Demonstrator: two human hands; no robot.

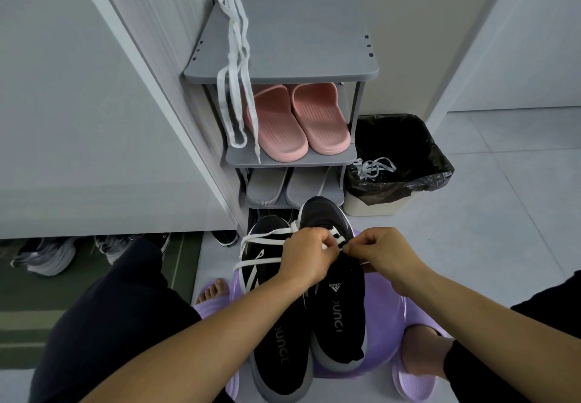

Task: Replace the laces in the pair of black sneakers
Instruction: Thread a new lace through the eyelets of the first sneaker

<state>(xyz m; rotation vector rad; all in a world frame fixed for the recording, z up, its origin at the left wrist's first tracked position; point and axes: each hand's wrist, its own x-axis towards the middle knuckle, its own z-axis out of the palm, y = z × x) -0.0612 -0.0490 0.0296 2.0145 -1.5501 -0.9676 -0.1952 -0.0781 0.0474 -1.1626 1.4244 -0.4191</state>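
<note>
Both hands pinch white lace (253,265): left hand (309,253) and right hand (384,253), fingers curled tight, meet at eyelet row of right-side black sneaker (341,311). It stands touching its mate (278,343) on purple stool (388,324); loose lace drapes across mate. Likely mid-threading. Keep lace flat, untwisted; feed tip straight through eyelet; even both ends before next crossing. Spare lace (234,56) hangs from grey rack (314,66).

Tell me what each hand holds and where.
Left hand and right hand each pinch the white lace over the raised sneaker's eyelets; the exact stretch is hidden.
</note>
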